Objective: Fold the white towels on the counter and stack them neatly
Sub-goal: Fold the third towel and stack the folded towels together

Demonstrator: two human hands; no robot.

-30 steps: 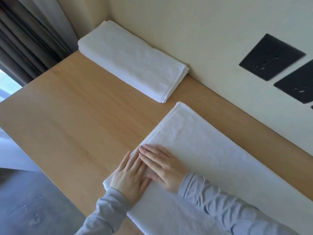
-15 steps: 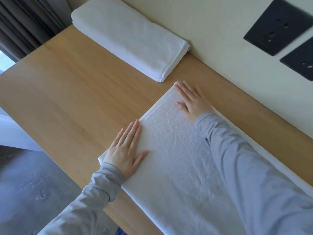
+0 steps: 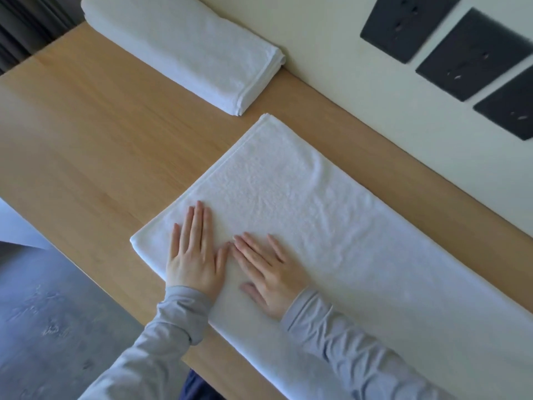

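Observation:
A long white towel (image 3: 331, 215), folded lengthwise, lies flat on the wooden counter (image 3: 95, 134) and runs from the middle to the lower right. My left hand (image 3: 193, 255) presses flat on its near left end, fingers straight. Beside it my right hand (image 3: 268, 269) lies flat on the same end, fingers spread; its fingertips almost meet my left thumb. A second white towel (image 3: 187, 44), folded into a thick rectangle, rests at the back against the wall.
The cream wall (image 3: 331, 53) carries three dark socket plates (image 3: 473, 53) at the upper right. Dark curtains (image 3: 26, 21) hang at the far left. The counter's front edge drops to a grey floor (image 3: 52, 319) at the lower left.
My right hand has slid back from the towel's far corner to the near end, beside my left hand. My left hand has shifted slightly further onto the towel.

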